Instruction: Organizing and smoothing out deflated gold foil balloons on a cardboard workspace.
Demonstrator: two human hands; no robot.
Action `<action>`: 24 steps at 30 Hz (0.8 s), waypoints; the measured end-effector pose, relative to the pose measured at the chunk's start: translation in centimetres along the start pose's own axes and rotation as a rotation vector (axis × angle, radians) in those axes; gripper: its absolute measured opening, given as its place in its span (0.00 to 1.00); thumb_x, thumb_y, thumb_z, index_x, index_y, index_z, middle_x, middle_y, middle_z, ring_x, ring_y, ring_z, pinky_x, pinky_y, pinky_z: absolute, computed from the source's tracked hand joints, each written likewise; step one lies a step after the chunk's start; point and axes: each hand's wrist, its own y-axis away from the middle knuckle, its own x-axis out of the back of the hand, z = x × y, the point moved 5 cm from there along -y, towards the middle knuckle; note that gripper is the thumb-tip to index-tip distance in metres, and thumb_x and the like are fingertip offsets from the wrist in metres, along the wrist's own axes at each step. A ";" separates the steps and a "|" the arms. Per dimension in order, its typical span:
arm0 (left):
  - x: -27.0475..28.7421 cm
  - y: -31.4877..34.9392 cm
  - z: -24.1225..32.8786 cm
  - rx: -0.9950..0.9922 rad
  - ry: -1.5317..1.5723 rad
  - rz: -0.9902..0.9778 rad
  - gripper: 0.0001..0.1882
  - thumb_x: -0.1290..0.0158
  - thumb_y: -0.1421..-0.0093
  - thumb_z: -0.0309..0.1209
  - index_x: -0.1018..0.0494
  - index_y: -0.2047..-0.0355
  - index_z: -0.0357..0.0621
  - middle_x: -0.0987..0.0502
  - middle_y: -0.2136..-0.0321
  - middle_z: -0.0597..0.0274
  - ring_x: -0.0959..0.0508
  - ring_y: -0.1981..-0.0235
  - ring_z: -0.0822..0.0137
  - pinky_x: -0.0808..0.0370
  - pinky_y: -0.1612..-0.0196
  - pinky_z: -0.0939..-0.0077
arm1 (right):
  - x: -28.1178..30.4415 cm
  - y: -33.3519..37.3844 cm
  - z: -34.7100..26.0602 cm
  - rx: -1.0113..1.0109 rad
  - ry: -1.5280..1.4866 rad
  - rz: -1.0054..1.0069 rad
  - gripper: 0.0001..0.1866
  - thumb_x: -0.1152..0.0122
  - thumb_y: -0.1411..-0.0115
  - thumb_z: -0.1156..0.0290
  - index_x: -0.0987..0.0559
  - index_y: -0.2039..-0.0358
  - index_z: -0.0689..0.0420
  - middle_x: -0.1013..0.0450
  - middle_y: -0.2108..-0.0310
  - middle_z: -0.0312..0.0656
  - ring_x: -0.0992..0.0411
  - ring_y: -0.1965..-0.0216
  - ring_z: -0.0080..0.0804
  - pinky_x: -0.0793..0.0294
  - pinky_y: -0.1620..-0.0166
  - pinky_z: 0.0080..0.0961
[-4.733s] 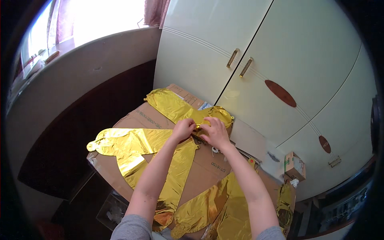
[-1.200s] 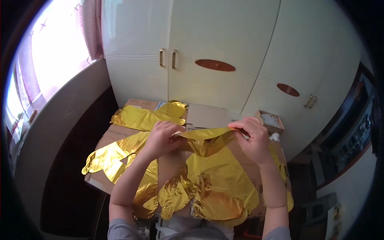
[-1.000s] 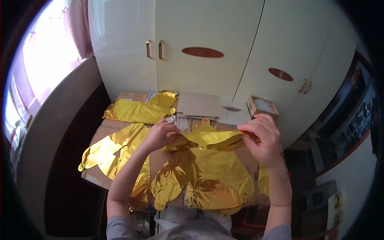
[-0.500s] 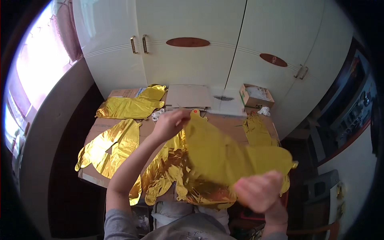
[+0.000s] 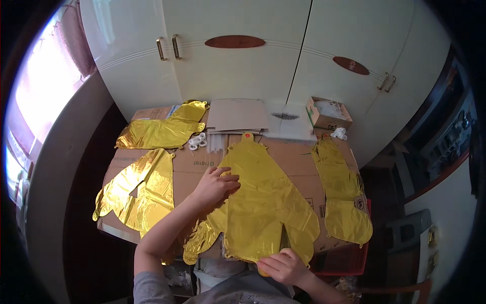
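Observation:
A flat, uninflated gold foil balloon [image 5: 258,197] lies spread over the middle of the table, its tab with a red dot pointing to the far side. My left hand [image 5: 217,186] rests on its left edge, fingers apart. At the near edge, my right hand [image 5: 283,266] has its fingers closed on the balloon's lower rim. Crumpled shiny foil [image 5: 202,240] shows under and beside its left part. To the left lies another gold foil balloon [image 5: 157,187], triangular with a cut-out. A long gold foil balloon [image 5: 347,202] lies on the right.
More gold foil [image 5: 162,133] lies at the far left. White rolls [image 5: 197,142] sit near stacked cardboard sheets [image 5: 238,115] at the back. A small box [image 5: 329,112] holds clear plastic, with crumpled white paper [image 5: 339,133] before it. White cabinet doors [image 5: 233,71] stand behind the table.
The balloon, lifted and tilted to the right before, now lies flat on the table. My right hand has come down and left to its near edge; my left hand has moved nearer, off the top.

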 end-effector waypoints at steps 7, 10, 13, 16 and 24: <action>-1.0 -0.4 0.6 0.034 0.155 0.051 0.24 0.44 0.49 0.43 0.27 0.53 0.49 0.27 0.49 0.57 0.33 0.42 0.55 0.38 0.43 0.50 | -2.0 0.0 0.2 -0.064 -0.115 -0.016 0.11 0.38 0.49 0.69 0.18 0.63 0.48 0.24 0.61 0.30 0.27 0.54 0.24 0.30 0.51 0.31; -2.1 0.1 1.6 -0.048 0.116 0.002 0.29 0.44 0.48 0.49 0.29 0.50 0.47 0.30 0.47 0.54 0.34 0.41 0.53 0.39 0.41 0.45 | -2.7 0.8 0.7 -0.091 -0.143 -0.091 0.13 0.36 0.51 0.68 0.18 0.62 0.47 0.24 0.58 0.31 0.28 0.50 0.27 0.33 0.44 0.39; -2.3 0.3 1.8 -0.049 0.057 -0.037 0.32 0.44 0.49 0.53 0.30 0.49 0.48 0.31 0.47 0.55 0.34 0.41 0.55 0.38 0.42 0.45 | -3.5 1.3 1.2 -0.137 -0.186 -0.129 0.10 0.37 0.49 0.66 0.18 0.63 0.47 0.25 0.57 0.32 0.29 0.48 0.26 0.34 0.42 0.43; -2.4 0.5 1.7 -0.044 0.034 -0.048 0.32 0.45 0.48 0.55 0.31 0.48 0.50 0.31 0.47 0.56 0.34 0.41 0.55 0.38 0.43 0.43 | -3.7 1.5 1.3 -0.155 -0.191 -0.158 0.11 0.36 0.49 0.67 0.18 0.63 0.47 0.25 0.56 0.32 0.29 0.47 0.26 0.35 0.41 0.44; -3.7 0.9 1.8 -0.066 0.026 -0.062 0.34 0.51 0.43 0.60 0.34 0.41 0.58 0.34 0.41 0.58 0.36 0.39 0.53 0.42 0.42 0.35 | -3.8 2.1 2.4 -0.361 -0.393 0.055 0.09 0.34 0.48 0.73 0.19 0.64 0.52 0.22 0.60 0.35 0.24 0.54 0.31 0.36 0.40 0.47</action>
